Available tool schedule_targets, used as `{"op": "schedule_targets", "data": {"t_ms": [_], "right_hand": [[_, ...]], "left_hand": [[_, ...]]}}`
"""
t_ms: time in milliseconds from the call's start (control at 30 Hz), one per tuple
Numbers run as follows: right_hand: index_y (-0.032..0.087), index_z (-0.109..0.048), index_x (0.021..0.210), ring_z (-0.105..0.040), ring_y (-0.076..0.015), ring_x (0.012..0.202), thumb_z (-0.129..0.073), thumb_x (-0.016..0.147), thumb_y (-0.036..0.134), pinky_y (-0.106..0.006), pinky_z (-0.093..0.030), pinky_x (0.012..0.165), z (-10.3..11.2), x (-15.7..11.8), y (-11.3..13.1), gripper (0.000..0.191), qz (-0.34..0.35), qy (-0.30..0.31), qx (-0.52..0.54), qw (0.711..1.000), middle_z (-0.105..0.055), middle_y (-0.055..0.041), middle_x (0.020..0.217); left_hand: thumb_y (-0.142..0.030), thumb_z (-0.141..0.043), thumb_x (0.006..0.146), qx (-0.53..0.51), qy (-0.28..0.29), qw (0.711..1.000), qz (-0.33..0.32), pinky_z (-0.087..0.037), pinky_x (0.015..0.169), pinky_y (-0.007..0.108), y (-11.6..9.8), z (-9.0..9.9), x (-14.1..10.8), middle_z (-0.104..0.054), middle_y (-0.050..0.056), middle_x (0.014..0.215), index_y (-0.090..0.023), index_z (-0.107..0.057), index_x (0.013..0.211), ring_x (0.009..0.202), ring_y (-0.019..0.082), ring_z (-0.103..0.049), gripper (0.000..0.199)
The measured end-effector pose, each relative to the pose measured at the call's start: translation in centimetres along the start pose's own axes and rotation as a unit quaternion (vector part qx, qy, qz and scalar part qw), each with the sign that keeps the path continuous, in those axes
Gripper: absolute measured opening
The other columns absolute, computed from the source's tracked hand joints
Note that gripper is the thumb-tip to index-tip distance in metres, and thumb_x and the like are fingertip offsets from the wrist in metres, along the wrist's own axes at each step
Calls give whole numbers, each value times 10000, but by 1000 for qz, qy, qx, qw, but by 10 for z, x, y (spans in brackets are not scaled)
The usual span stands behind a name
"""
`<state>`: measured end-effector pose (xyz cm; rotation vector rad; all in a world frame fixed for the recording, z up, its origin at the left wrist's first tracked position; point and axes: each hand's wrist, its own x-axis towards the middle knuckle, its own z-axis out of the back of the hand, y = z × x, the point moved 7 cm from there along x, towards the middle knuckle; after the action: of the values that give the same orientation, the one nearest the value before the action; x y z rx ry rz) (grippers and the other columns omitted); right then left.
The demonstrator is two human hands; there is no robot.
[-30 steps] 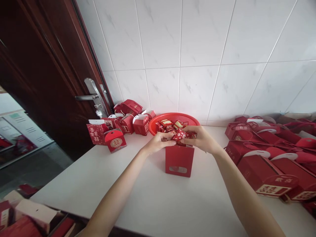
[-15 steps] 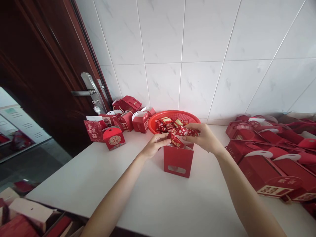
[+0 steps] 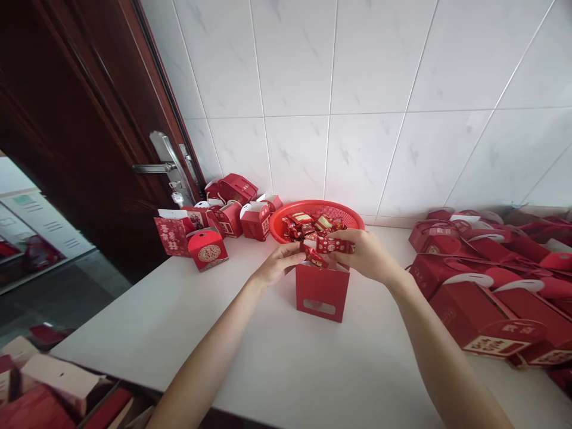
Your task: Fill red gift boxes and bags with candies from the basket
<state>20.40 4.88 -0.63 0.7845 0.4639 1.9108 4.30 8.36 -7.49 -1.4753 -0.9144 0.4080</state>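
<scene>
An upright red paper gift box (image 3: pixel 322 292) with a small window low on its front stands on the white table, its top open. Over its left rim, my left hand (image 3: pixel 277 262) pinches a red-and-gold wrapped candy (image 3: pixel 314 255). My right hand (image 3: pixel 369 255) grips a red candy with white dots (image 3: pixel 333 245) above the box's right side. Just behind, a red plastic basket (image 3: pixel 353 211) holds several wrapped candies (image 3: pixel 304 225). What lies inside the box is hidden from view.
Several small red gift boxes (image 3: pixel 254 221) cluster at the back left, near a dark wooden door (image 3: pixel 89 119). Many red boxes (image 3: pixel 478 316) are packed along the right side. More open cartons (image 3: pixel 58 381) sit below the table's left front edge. A tiled wall (image 3: pixel 357 77) rises behind.
My right hand has come down slightly toward the box opening with the dotted candy. The candy in my left hand has tilted and dropped a little. The box stays in place.
</scene>
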Motion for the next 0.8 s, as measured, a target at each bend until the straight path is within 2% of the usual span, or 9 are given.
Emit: {"op": "schedule_targets", "data": {"t_ms": [200,300,433,533,800], "right_hand": [[263,-760,1085,-658,-219,790,-695,813,243,-292,-462,650,-4,-2,6,281,72,21,-11,997,-734,-48,911],[251,-731,1118,-652,-214,778,-645,849,236,-291,-452,644,-6,-2,8,283,84,31,-14,996,-726,-55,921],[228,-678,982,-568,-165,662,-604,828,169,-265,-381,570,-4,-1,5,181,39,-14,-38,998,-677,-12,815],[226,-630,841,-481,-137,607,-619,799,160,-251,-331,540,-5,0,6,80,41,-30,-38,998,-620,20,726],[214,-666,762,-484,-142,597,-623,770,102,-268,-296,532,-4,-2,13,120,21,-26,-116,993,-638,-4,698]], "left_hand": [[-398,-800,797,1,-9,1000,-10,-521,876,329,-2,0,0,-787,100,1032,-172,-797,1047,998,271,-720,337],[-404,-799,795,0,-11,1000,-8,-522,879,337,-1,0,0,-785,107,1043,-167,-797,1044,1003,278,-720,344],[-411,-810,774,5,-33,999,-5,-520,916,362,-2,3,0,-787,106,1035,-164,-797,1031,998,282,-721,357],[-402,-803,775,11,-33,999,-7,-520,931,375,-3,3,-1,-784,106,1049,-165,-795,1036,1011,286,-718,353],[-411,-812,767,17,-25,999,-18,-528,918,380,-3,2,-1,-791,100,1000,-173,-806,977,996,286,-723,317]]}}
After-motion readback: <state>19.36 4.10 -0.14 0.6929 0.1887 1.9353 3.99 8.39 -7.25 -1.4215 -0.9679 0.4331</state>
